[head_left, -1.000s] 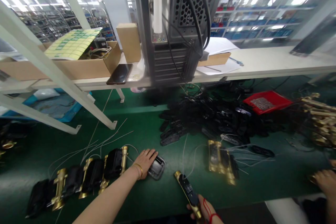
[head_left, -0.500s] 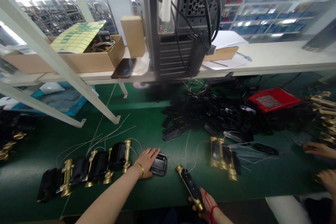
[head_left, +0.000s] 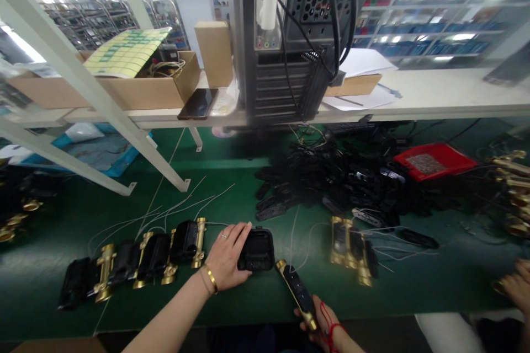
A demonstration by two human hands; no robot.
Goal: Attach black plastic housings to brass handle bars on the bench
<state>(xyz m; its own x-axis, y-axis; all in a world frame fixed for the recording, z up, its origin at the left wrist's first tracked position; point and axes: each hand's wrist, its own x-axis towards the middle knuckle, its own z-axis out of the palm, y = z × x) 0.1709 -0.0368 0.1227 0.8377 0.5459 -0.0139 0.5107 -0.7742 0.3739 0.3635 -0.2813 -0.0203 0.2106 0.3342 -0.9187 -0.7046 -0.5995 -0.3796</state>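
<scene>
Item 1. Left hand (head_left: 226, 256): laid palm-down over the left edge of a black plastic housing (head_left: 256, 250), fingers curled round its rim in a grasp. The housing is a shallow, round-cornered shell, matte, with its ribbed hollow side turned up; it rests on the green mat (head_left: 248, 309), apparently held so that the cavity stays open to view. A gold bangle is worn at the wrist.

Item 2. Right hand (head_left: 321, 322): closed round the near end of a gold-and-black bar (head_left: 296, 289), a long narrow piece with polished brass-coloured edging and a dark inset face. The bar is held slanted, its far tip just beside the housing's right corner, probably so that the two can be brought together. A red cord is tied at the wrist.

Item 3. Row of finished units (head_left: 136, 262): black bodies set alternately with gold cylindrical fittings, lined up side by side left of the housing; the nearest touches or nearly touches the left hand. The order suggests completed work set aside.

Item 4. Gold-framed assembly (head_left: 351, 248): lying flat right of centre, with thin white wires trailing from it.

Item 5. Heap of black parts (head_left: 339, 182): loose, tangled, piled under the shelf as stock.

Item 6. Red tray (head_left: 434, 160): shallow plastic, small metallic pieces inside.

Item 7. Computer tower (head_left: 290, 38): perforated metal back, cables hanging, standing on the white shelf (head_left: 434, 99).

Item 8. Another person's hand (head_left: 517, 287): at the right edge, on the mat.
</scene>
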